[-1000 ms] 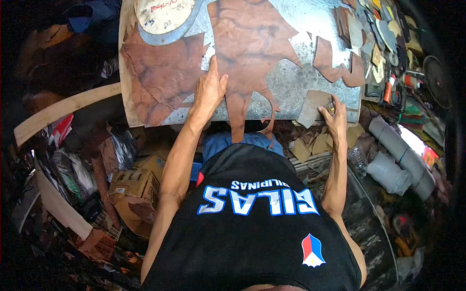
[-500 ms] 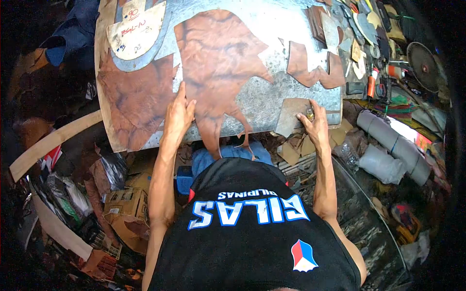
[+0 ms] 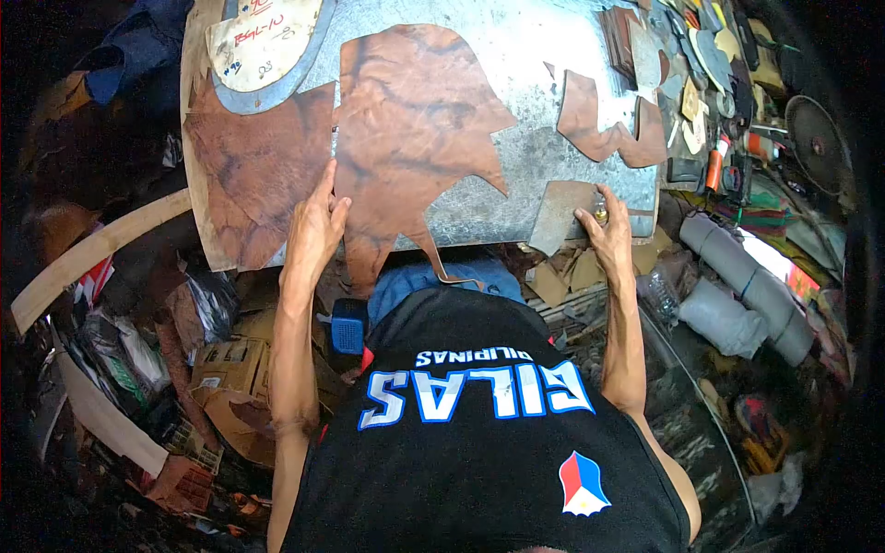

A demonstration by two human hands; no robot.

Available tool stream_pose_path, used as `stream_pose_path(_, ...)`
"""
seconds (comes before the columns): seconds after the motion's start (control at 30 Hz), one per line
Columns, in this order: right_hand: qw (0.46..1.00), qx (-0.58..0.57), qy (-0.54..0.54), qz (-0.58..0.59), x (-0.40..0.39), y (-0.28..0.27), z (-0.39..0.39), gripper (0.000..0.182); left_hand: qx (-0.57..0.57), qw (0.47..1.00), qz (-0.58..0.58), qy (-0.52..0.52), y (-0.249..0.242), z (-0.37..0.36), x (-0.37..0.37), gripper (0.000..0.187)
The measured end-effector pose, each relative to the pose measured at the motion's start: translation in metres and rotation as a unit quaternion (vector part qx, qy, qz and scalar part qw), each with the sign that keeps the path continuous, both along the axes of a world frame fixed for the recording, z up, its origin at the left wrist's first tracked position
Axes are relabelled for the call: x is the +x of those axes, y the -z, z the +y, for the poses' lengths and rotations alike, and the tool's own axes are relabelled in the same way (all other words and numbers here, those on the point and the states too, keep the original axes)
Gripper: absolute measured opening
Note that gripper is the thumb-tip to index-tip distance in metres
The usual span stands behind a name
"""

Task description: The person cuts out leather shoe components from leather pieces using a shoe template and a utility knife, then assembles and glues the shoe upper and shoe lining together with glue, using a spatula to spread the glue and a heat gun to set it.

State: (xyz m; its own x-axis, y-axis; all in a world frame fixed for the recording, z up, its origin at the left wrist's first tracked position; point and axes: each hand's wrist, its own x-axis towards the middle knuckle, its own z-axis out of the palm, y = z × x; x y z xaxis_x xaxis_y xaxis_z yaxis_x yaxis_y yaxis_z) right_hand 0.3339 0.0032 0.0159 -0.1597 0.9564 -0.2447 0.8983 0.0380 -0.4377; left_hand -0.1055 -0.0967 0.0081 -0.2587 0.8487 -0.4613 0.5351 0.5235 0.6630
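My left hand (image 3: 316,230) lies with its index finger stretched along the left edge of a large brown leather piece (image 3: 415,111), thumb apart. A second brown leather piece (image 3: 258,175) is just left of that finger. My right hand (image 3: 609,235) is at the board's front edge, its thumb and index finger curled round a small clear, yellowish object (image 3: 600,212) that is partly hidden. The thumb touches the right edge of a grey pattern piece (image 3: 558,217). Above it lies a notched brown leather cutout (image 3: 599,129).
The metal-topped board (image 3: 512,217) also bears a marked cream template (image 3: 263,46), stacked brown pieces (image 3: 618,46) and several small scraps at the right. Beside it are an orange tube (image 3: 715,166), a grey roll (image 3: 747,272) and a fan (image 3: 816,134). A cardboard box (image 3: 230,364) stands lower left.
The large leather piece has turned clockwise and slid toward me on the board, its right tip now lower. My left hand has shifted slightly left. My right hand keeps its place by the pattern piece.
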Motion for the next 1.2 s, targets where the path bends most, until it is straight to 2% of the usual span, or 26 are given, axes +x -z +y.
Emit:
stream_pose_path(0.57,0.999,-0.035,0.018,-0.015,-0.005,-0.005,0.001,0.059,-0.024,0.999,-0.03,-0.016,0.0,0.003,0.003,0.063)
stream_pose_path(0.7,0.999,-0.04,0.031,0.011,-0.001,0.001,0.0,0.058,0.0,0.998,-0.059,-0.012,0.008,0.011,0.021,0.064)
stream_pose_path(0.9,0.999,-0.044,0.012,-0.017,-0.003,0.0,0.002,0.059,0.022,0.992,-0.111,-0.053,0.015,0.03,0.032,0.063)
stream_pose_path(1.07,0.999,-0.022,0.008,-0.024,-0.004,-0.002,0.0,0.057,0.014,0.994,-0.101,-0.049,0.016,0.031,0.033,0.065)
stream_pose_path(1.2,0.999,-0.027,0.014,-0.036,-0.004,-0.002,0.001,0.056,0.052,0.999,0.001,-0.004,0.028,0.032,0.033,0.065)
